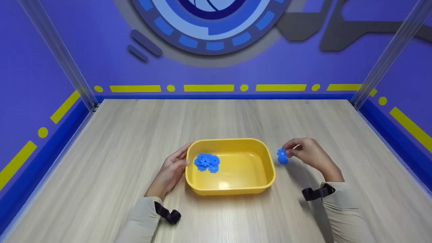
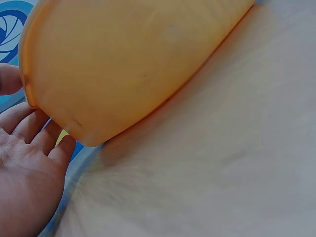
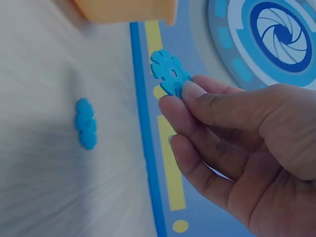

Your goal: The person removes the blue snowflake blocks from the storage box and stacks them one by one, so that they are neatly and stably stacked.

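Note:
A yellow plastic tub [image 1: 231, 191] stands on the table, with a small pile of blue notched plastic discs [image 1: 206, 162] at the left of its floor. My left hand [image 1: 172, 172] holds the tub's left end, thumb at the rim and fingers along the outside wall; the left wrist view shows the fingers against the tub [image 2: 128, 64]. Right of the tub, my right hand [image 1: 308, 153] pinches one blue notched disc [image 3: 170, 71] between thumb and fingertips, above the table. Another blue disc [image 3: 86, 123] lies on the tabletop below it.
The wood-grain table [image 1: 141, 128] reaches back to a blue-purple wall [image 1: 101, 60] with yellow marks. Side walls with metal corner posts [image 1: 388, 54] stand left and right. Each wrist carries a black strap with a small camera [image 1: 312, 194].

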`<state>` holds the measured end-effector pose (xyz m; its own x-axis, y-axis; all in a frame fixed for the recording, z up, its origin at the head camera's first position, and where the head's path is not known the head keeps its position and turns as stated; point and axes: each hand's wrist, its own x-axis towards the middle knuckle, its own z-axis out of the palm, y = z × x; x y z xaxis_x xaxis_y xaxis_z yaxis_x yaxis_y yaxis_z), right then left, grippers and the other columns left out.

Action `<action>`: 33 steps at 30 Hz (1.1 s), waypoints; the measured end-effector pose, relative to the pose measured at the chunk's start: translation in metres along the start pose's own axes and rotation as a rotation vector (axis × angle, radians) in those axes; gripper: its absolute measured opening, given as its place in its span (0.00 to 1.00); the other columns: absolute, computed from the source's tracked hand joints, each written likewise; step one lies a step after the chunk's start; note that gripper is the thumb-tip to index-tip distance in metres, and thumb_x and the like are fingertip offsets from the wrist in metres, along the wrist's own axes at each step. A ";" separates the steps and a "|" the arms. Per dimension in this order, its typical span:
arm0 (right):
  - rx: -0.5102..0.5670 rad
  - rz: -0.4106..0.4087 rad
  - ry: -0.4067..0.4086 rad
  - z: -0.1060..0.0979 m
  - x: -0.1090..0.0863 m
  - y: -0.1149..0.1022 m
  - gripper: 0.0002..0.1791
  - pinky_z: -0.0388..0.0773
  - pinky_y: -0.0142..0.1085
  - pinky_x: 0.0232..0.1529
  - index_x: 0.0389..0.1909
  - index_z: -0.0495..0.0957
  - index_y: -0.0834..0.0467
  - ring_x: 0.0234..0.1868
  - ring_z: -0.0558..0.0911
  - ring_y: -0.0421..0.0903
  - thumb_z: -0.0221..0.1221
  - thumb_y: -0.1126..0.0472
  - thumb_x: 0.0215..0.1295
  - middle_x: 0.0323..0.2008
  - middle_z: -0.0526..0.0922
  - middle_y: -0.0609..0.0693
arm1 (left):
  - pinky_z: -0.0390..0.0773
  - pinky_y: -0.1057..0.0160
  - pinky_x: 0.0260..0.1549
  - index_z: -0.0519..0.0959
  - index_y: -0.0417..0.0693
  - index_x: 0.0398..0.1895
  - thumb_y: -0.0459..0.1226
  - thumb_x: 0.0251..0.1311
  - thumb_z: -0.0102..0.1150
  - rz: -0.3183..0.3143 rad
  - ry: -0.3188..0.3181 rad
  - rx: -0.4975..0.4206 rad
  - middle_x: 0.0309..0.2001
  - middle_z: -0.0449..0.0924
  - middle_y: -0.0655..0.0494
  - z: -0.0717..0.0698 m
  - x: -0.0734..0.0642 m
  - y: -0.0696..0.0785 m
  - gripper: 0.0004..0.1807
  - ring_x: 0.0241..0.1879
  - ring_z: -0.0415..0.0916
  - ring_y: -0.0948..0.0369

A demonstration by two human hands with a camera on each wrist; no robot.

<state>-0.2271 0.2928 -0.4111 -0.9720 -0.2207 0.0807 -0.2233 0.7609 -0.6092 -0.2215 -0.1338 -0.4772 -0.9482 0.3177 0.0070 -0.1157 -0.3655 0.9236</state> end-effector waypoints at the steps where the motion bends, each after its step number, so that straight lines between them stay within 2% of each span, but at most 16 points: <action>1: -0.002 0.006 -0.010 0.000 0.000 0.002 0.08 0.84 0.42 0.42 0.39 0.84 0.61 0.37 0.82 0.49 0.61 0.70 0.60 0.38 0.85 0.56 | 0.59 0.59 0.70 0.52 0.38 0.74 0.23 0.58 0.46 0.000 0.003 -0.001 0.75 0.50 0.45 0.000 0.000 0.000 0.37 0.74 0.50 0.54; 6: 0.001 0.023 -0.031 0.005 0.002 0.012 0.07 0.83 0.40 0.41 0.38 0.84 0.63 0.37 0.81 0.50 0.61 0.71 0.60 0.37 0.85 0.58 | 0.61 0.62 0.68 0.53 0.38 0.74 0.23 0.59 0.46 0.000 0.015 0.004 0.75 0.51 0.45 0.000 0.000 -0.001 0.37 0.74 0.50 0.54; 13: 0.001 0.068 -0.016 0.011 0.003 0.025 0.08 0.82 0.48 0.46 0.38 0.85 0.64 0.41 0.81 0.52 0.59 0.71 0.60 0.38 0.85 0.59 | 0.65 0.65 0.66 0.53 0.36 0.73 0.23 0.58 0.48 0.016 0.014 -0.006 0.75 0.51 0.43 0.000 -0.001 -0.001 0.37 0.74 0.50 0.53; 20: 0.032 0.138 -0.036 0.014 0.002 0.028 0.09 0.84 0.37 0.40 0.40 0.84 0.63 0.36 0.81 0.48 0.58 0.68 0.61 0.39 0.84 0.58 | 0.68 0.67 0.64 0.51 0.35 0.74 0.23 0.57 0.46 0.019 -0.018 0.001 0.75 0.49 0.41 -0.001 0.001 0.000 0.38 0.74 0.48 0.51; 26: 0.054 0.136 -0.048 0.016 0.002 0.029 0.10 0.81 0.30 0.35 0.41 0.83 0.66 0.35 0.80 0.47 0.58 0.70 0.61 0.39 0.84 0.60 | 0.67 0.66 0.65 0.51 0.34 0.73 0.22 0.56 0.45 0.022 -0.019 -0.017 0.75 0.49 0.40 -0.001 0.001 0.000 0.38 0.74 0.49 0.51; 33: 0.058 0.141 -0.052 0.018 0.002 0.030 0.10 0.77 0.26 0.30 0.42 0.83 0.67 0.32 0.80 0.45 0.57 0.70 0.61 0.38 0.85 0.60 | 0.66 0.65 0.65 0.51 0.33 0.73 0.22 0.58 0.45 0.024 -0.017 -0.031 0.75 0.49 0.41 -0.001 0.000 0.000 0.37 0.74 0.49 0.51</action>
<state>-0.2344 0.3048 -0.4433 -0.9880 -0.1465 -0.0494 -0.0785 0.7506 -0.6560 -0.2216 -0.1344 -0.4779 -0.9456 0.3234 0.0357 -0.1025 -0.4003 0.9106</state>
